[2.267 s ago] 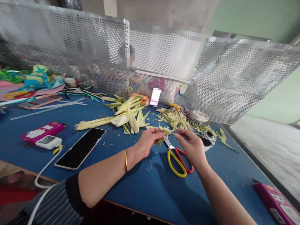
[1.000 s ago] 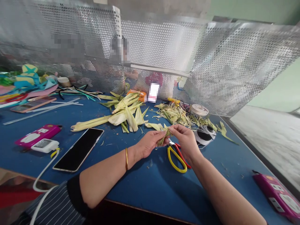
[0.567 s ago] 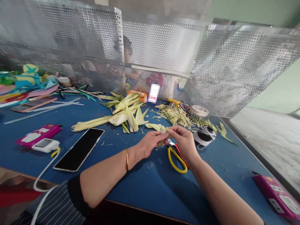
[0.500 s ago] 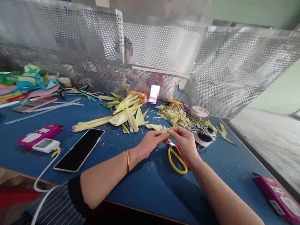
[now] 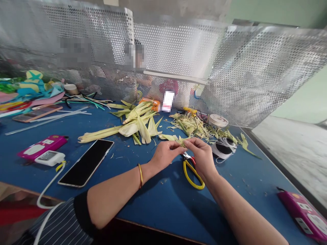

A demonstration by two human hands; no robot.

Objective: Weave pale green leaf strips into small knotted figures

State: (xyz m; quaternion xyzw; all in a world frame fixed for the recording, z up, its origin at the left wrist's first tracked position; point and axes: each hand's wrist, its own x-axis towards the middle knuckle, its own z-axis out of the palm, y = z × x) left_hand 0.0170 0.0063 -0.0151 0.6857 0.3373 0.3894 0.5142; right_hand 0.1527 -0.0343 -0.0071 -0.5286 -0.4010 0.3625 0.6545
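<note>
My left hand (image 5: 167,153) and my right hand (image 5: 201,154) meet over the blue table, fingertips pinched together on a small piece of pale green corn husk (image 5: 182,140). Much of the husk is covered by the fingers. Beneath my right hand lie scissors (image 5: 192,177) with one yellow and one red handle, their blades partly hidden. A spool of white cord (image 5: 224,149) stands just right of that hand. Beyond my left hand is a pile of whole corn husks (image 5: 139,124), pale green and long.
Husk scraps (image 5: 191,124) are heaped behind my hands, near a white tape roll (image 5: 218,120). A black-screened phone (image 5: 88,163) and a purple power strip (image 5: 42,147) lie left, another purple power strip (image 5: 304,212) right. A perforated metal screen (image 5: 176,51) bounds the back, a person behind it.
The fingers of my left hand have shifted slightly, the thumb moving closer to the right fingertips. Both hands keep their pinch on the husk piece; the scissors have stayed put.
</note>
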